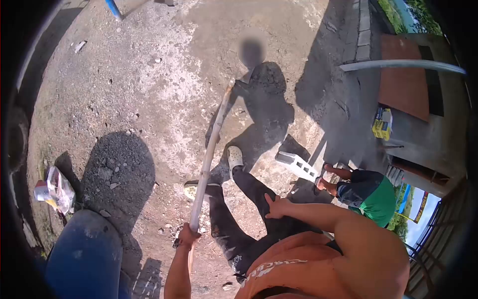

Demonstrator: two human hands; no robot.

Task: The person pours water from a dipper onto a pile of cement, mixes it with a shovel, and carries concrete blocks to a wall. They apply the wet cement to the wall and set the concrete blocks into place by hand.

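Concrete ground [164,84], pale and cracked, fills most of the frame. A blue drum [84,254] stands at lower left, and above it lies a dark gravel heap [119,164], seemingly whole and unspread. A long pale pole [209,154] runs from bottom centre up to mid-frame, its far end on bare ground. No worked patch shows there, so the job looks barely begun.

The left hand [188,235], bottom centre, has its fingers wrapped round the pole's near end. The right hand [276,207] lies with fingers spread on a black trouser leg [259,199], holding nothing.

A co-worker [371,197] in green crouches at right beside a grey block [297,164].

White lettering on the orange shirt [318,259] and print on a yellow pack [382,123] at right are too blurred to read.
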